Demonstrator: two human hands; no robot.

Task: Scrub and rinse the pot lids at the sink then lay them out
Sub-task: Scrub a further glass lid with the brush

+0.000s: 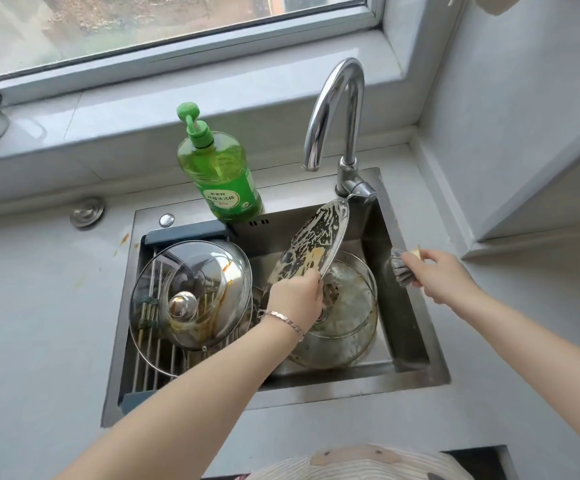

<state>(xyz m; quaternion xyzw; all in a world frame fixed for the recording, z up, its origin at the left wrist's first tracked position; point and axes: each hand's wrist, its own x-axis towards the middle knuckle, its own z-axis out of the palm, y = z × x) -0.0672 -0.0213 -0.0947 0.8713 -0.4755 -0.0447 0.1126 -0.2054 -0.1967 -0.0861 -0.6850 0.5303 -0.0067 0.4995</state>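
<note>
Left hand (295,299) grips a soapy lid (311,244) unrinsed, right hand (437,271) grips the brush (401,268); two stained lids await, none laid out.

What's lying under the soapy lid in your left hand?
A dirty glass lid lies in the sink below the soapy lid. The left hand covers part of it; whatever lies beneath is hidden.

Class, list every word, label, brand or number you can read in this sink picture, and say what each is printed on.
"柠檬洗洁精" (slightly blurred, read as best it shows): large line on the label of the green soap bottle.
Smaller line above it and the fine print below: too blurred to read.
Soapy lid, brush, tap: no text visible.
</note>
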